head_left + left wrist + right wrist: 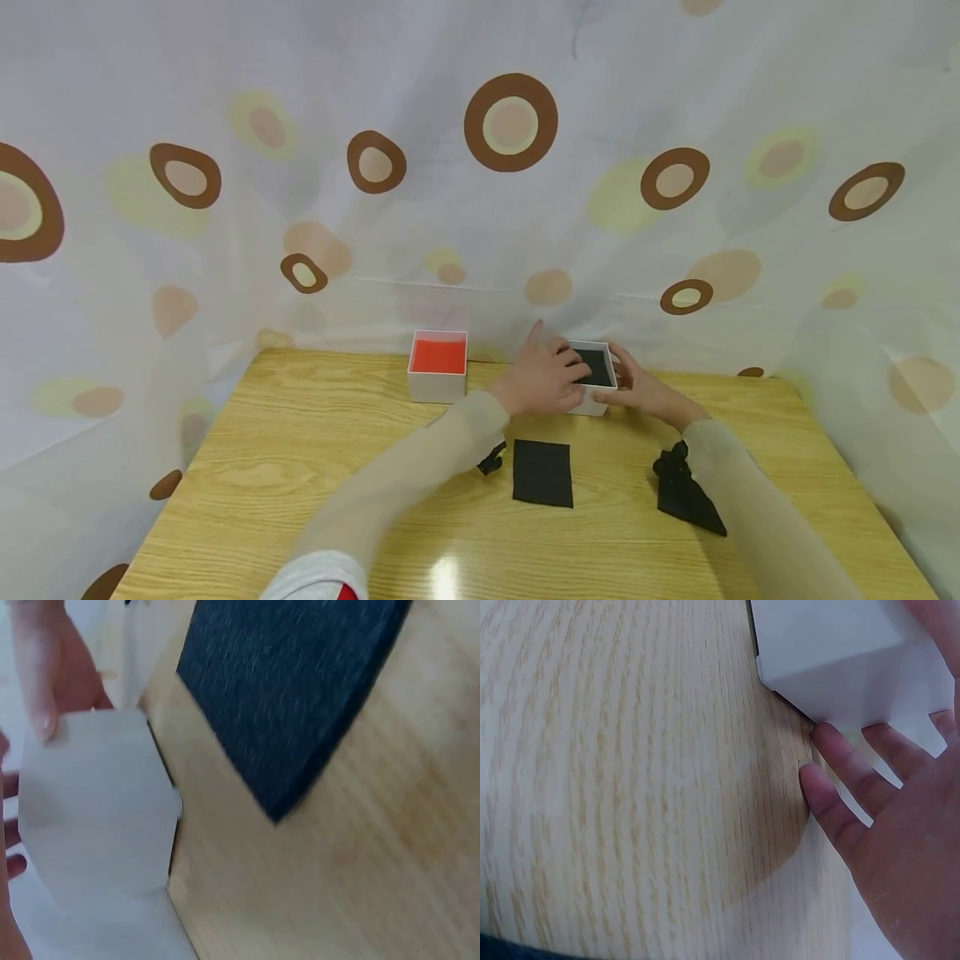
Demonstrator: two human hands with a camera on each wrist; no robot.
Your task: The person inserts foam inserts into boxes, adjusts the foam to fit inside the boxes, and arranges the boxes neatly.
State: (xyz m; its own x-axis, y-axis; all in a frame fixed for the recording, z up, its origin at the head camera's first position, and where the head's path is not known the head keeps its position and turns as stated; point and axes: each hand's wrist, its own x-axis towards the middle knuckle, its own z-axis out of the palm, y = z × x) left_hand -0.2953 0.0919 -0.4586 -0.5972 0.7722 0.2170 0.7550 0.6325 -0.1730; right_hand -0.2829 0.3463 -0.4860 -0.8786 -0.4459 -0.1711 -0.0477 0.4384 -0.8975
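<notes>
A white open-topped box [588, 403] with a black lining or piece [597, 367] inside stands at the back of the table. My right hand [647, 390] holds its right side, thumb at the front wall and fingers spread along the side [885, 757]. Over the box's left rim lies my left hand [542, 377], index finger raised and the other fingers loosely extended across the opening. In the left wrist view the box's front wall [97, 802] shows, the right thumb on its edge. Nearer me, a flat black square [542, 473] of felt-like material lies on the table.
To the left stands a second white box [437, 387] with red inside. A black tied or bunched cloth piece [684, 492] lies beside the right forearm. A small black item [492, 459] is partly hidden by the left forearm. A patterned curtain [420, 225] hangs behind the wooden table [300, 467].
</notes>
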